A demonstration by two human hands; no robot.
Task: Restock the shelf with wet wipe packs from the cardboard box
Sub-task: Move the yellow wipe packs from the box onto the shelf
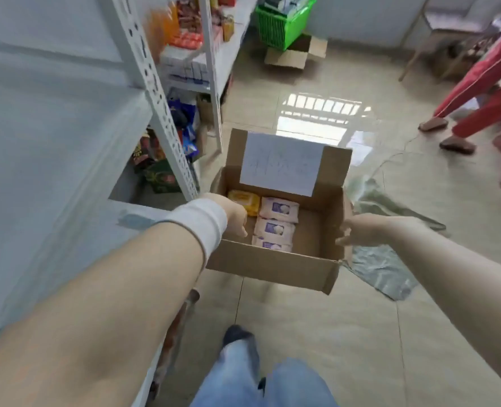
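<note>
An open cardboard box (272, 267) sits low in front of me, next to the white metal shelf (167, 113). A white paper sheet is stuck on its raised far flap. Inside lie a yellow wet wipe pack (245, 201) at the far left and three white-and-purple wet wipe packs (278, 210) in a row toward me. My left hand (234, 215), with a white wristband, curls over the box's left wall. My right hand (361, 230) grips the right wall. The picture is blurred by motion.
Shelves on the left carry bottles, cartons and snack packs (184, 39). A grey plastic sheet (384, 268) lies on the tiled floor right of the box. Farther off are a green basket (284, 22), a flattened carton (296, 54), and a person in red trousers (478, 83).
</note>
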